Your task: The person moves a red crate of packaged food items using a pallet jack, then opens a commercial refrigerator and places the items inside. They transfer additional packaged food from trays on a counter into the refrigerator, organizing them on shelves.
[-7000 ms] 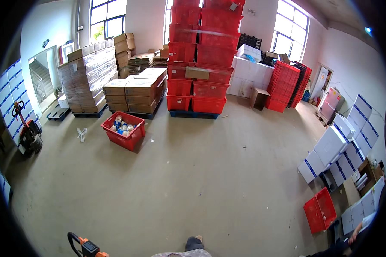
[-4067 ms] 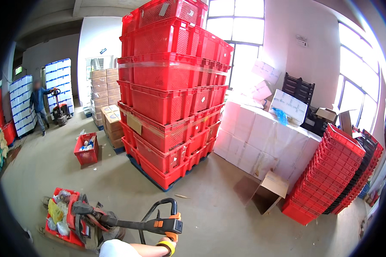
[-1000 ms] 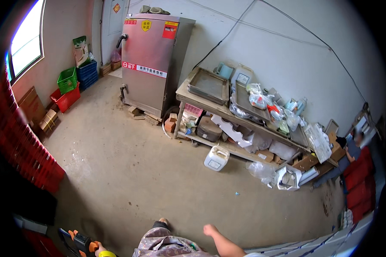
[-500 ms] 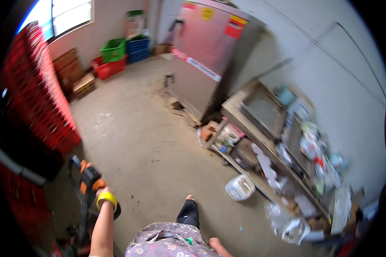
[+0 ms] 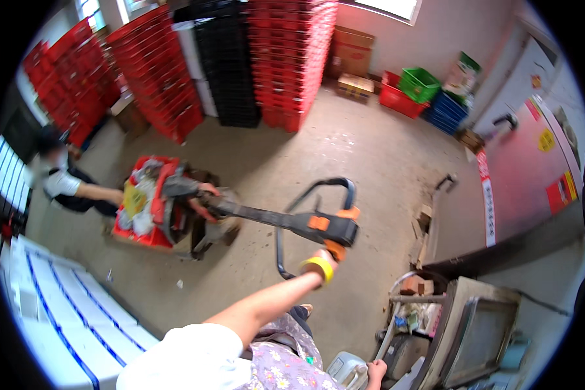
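- Left hand: clamped on the near orange grip of the control handle. A yellow band encircles the wrist; the arm is extended.
- Pallet truck: stands on the floor. Its black tiller slopes from the body up to the control handle, which carries a black loop and orange grips.
- Red crate: located against the side of the truck body away from the control handle. Contents: a yellow bag and clear or whitish bags.
- Right hand: low, near the front edge of the counter. Fingers appear curled; cannot tell whether they are fully together or holding anything.
- White jug: on the floor before the counter's front edge, just beside the right hand in this view. Contact cannot be determined.
- Metal tray: on the counter, near its corner closest to the steel cabinet.
- Co-worker: bent toward the red crate, one arm reaching to its edge.
- Tall stacks: red crates and black crates stand side by side beyond the truck.
- Green basket: beside blue crates, near the wall.
- White boxes: marked with blue bands, well apart from the counter.
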